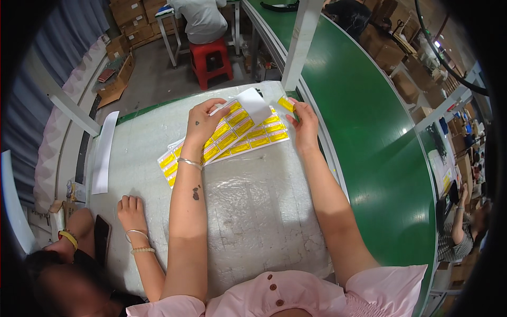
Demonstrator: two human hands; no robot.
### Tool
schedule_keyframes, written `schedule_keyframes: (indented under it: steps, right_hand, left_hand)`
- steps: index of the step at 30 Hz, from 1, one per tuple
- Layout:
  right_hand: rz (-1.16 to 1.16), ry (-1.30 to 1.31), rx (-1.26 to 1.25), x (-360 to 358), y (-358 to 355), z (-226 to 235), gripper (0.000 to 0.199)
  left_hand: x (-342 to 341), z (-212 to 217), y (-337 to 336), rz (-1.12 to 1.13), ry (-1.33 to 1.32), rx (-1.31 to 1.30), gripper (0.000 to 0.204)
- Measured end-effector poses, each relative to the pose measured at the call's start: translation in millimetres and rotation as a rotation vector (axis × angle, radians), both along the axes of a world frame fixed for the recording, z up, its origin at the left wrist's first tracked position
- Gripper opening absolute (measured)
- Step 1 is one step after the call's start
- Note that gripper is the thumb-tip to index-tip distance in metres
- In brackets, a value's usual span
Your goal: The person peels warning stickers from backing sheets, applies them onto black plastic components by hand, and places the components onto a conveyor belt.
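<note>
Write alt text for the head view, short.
The left hand pins a sheet of yellow labels on a white-covered table while the right hand pinches one peeled yellow label. Another person's hand rests at the table's left.

This is looking like a factory or packing room. A long green conveyor belt point(369, 132) is curving along beside a white work table point(253, 201). Brown cardboard boxes point(132, 16) are piling up by the wall and more boxes point(391, 53) are sitting past the belt. Sheets of yellow stickers point(232, 137) are lying on the table. Another worker is sitting on a red stool point(211, 61).
</note>
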State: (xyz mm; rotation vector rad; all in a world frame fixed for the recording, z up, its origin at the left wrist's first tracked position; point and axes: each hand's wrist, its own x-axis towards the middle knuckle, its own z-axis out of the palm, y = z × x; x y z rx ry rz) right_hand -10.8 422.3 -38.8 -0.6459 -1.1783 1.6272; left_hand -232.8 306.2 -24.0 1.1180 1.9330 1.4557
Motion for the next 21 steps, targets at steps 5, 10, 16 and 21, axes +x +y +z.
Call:
schedule_keyframes:
  steps: [5, 10, 16, 21]
  right_hand:
    - [-0.222, 0.036, -0.134, 7.0, 20.6, -16.9, 0.020]
    - [-0.211, -0.088, -0.050, 3.1, 23.3, -18.6, 0.021]
    - [-0.272, -0.188, 0.145, -0.2, 17.6, -16.9, 0.027]
    - [-0.325, -0.281, 0.191, 0.2, 21.8, -49.5, 0.029]
  left_hand:
    - [31.7, -6.9, 23.4, -0.031, 0.544, 0.024, 0.029]
    - [34.3, -24.7, 32.2, -0.005, 0.912, 0.232, 0.030]
    - [45.3, -7.6, 24.4, -0.037, 0.603, 0.227, 0.024]
    - [99.9, 77.5, -25.7, -0.526, -0.074, 0.124, 0.026]
